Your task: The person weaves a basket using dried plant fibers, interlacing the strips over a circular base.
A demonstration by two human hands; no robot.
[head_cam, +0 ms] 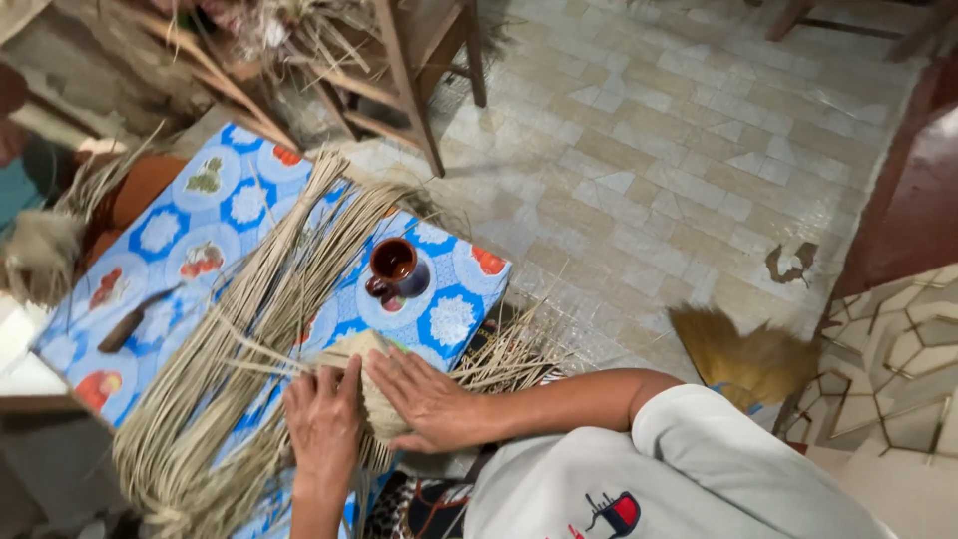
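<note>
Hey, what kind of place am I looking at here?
Probably a home craft corner used for weaving. Long dried straw strands fan across a low table with a blue patterned cloth, both hands press a small woven piece, and a grass broom lies on the tiled floor.

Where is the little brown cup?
In the head view, the brown cup stands on the blue patterned table cover, near its right edge, just right of the long straw bundle and above the right hand.
</note>
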